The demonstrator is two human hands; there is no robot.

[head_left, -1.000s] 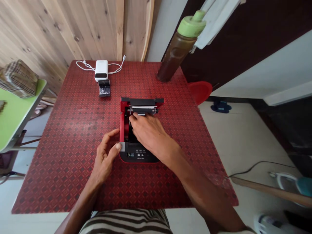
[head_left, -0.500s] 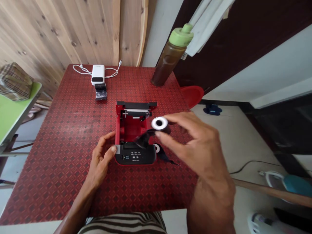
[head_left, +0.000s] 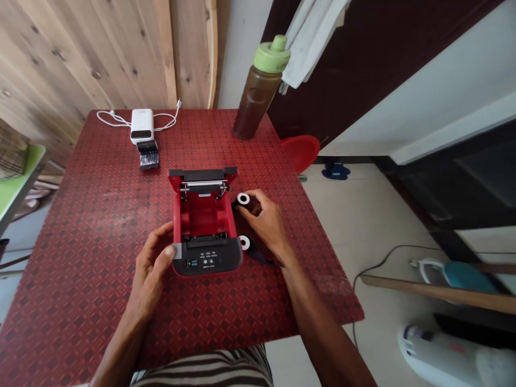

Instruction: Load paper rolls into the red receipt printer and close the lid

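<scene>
A small red printer (head_left: 203, 226) with its lid open sits in the middle of the red patterned table (head_left: 100, 226); its inner bay looks bare. My left hand (head_left: 153, 266) grips the printer's front left corner, thumb on a grey tab. My right hand (head_left: 264, 220) rests on the table just right of the printer, fingers closed on a black ribbon spool with a white core (head_left: 243, 199). A second white-cored spool (head_left: 244, 243) lies on the table by the printer's right side, under my wrist, joined by black ribbon.
At the table's far left lie a white power bank (head_left: 141, 126) with a white cable and a small black part (head_left: 148, 156). A brown bottle with a green cap (head_left: 260, 88) stands at the far edge. A red stool (head_left: 300, 151) is beyond the right edge.
My right hand lifted the ribbon spools out of the printer's bay, swung right, and has come down onto the table beside the printer. My left hand kept its hold.
</scene>
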